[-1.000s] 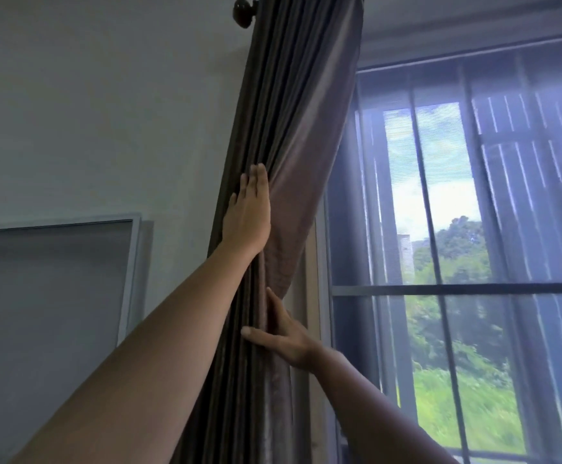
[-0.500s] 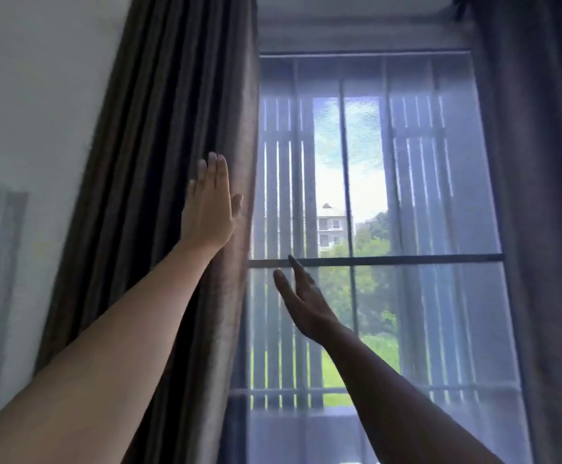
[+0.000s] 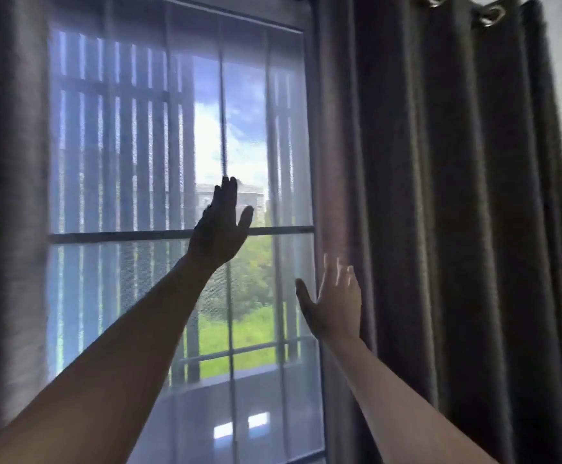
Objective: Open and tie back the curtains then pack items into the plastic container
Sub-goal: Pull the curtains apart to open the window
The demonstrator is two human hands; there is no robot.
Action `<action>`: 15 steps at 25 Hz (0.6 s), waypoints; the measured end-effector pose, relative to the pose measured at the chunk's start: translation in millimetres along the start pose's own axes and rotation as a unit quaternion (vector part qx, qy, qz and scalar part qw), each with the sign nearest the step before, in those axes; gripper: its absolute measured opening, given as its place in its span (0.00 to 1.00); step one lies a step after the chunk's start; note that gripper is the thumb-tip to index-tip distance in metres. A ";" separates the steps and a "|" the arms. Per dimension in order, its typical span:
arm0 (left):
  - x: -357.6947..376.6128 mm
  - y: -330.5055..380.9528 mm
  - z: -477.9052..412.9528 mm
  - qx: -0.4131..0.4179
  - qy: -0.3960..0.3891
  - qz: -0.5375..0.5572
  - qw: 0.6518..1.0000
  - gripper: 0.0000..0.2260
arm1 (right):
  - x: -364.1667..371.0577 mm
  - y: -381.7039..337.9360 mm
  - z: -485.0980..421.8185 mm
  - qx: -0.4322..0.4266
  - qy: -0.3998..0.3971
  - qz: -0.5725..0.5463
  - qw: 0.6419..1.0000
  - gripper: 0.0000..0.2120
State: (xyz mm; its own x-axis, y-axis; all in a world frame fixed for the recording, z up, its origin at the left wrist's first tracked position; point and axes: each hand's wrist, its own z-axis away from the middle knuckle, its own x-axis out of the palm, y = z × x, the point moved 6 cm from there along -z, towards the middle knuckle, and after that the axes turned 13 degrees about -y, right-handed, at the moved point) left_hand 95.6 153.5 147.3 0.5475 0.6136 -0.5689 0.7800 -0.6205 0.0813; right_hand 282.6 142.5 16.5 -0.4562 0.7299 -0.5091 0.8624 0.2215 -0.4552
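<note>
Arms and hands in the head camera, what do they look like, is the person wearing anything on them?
The left arm and right arm are bare to the frame edge: no sleeves, gloves, watch or bracelet show. The left hand is dark against the window and the right hand is blurred, so rings cannot be ruled out.

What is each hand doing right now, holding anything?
Left hand: open, fingers straight, holding nothing, up in front of the window.
Right hand: open, holding nothing, at the edge of the right curtain; fingertips blurred.
</note>
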 end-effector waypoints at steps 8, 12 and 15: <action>124.5 86.0 -83.8 0.067 -0.043 0.096 0.992 0.32 | -8.4 109.4 -36.0 0.094 0.039 0.093 0.990 0.46; 156.8 91.4 -124.9 0.039 -0.039 0.124 0.991 0.40 | 4.1 122.9 -61.7 0.106 0.039 0.098 0.989 0.52; 174.7 98.2 -149.0 0.040 -0.054 0.124 0.990 0.46 | 7.4 130.6 -82.9 0.113 0.061 0.103 0.986 0.55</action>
State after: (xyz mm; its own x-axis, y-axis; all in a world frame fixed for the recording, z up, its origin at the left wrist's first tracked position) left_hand 313.0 272.6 177.8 0.6810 0.3842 -0.6233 0.5964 -0.7850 0.1677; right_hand 410.0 230.4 13.8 -0.2350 0.8194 -0.5228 0.8572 -0.0788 -0.5089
